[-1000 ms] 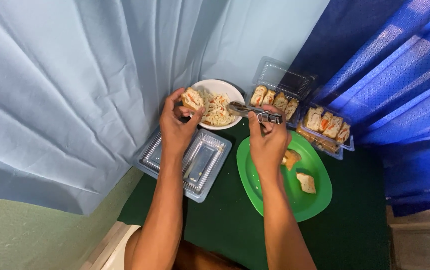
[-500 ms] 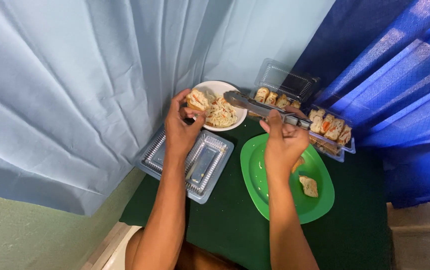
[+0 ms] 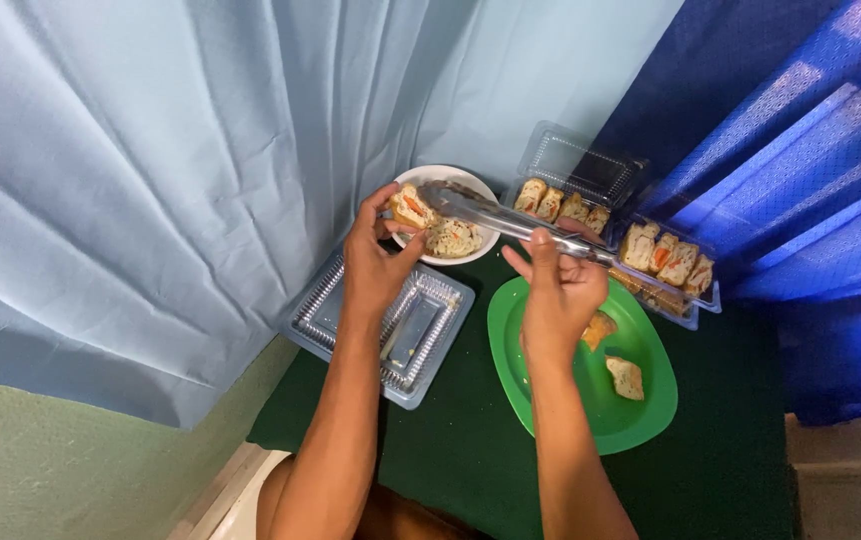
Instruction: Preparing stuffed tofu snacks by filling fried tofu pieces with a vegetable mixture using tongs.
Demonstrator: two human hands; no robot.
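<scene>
Dark green tablecloth under it all: left hand (image 3: 375, 262) pinches a filled roll slice (image 3: 408, 207) over the white round bowl's (image 3: 470, 182) left rim, while right hand (image 3: 556, 290) grips long metal tongs (image 3: 495, 214) angled up-left, tips just beside that slice.

Two bare forearms enter from the lower edge of the head-camera view, uncovered from elbow to wrist, with no sleeves in sight. The left hand (image 3: 375, 262) and the right hand (image 3: 558, 290) wear no gloves, and no ring, watch or bracelet can be made out on either. The arms are slim, and knuckles and tendons show on the backs of the hands.
</scene>
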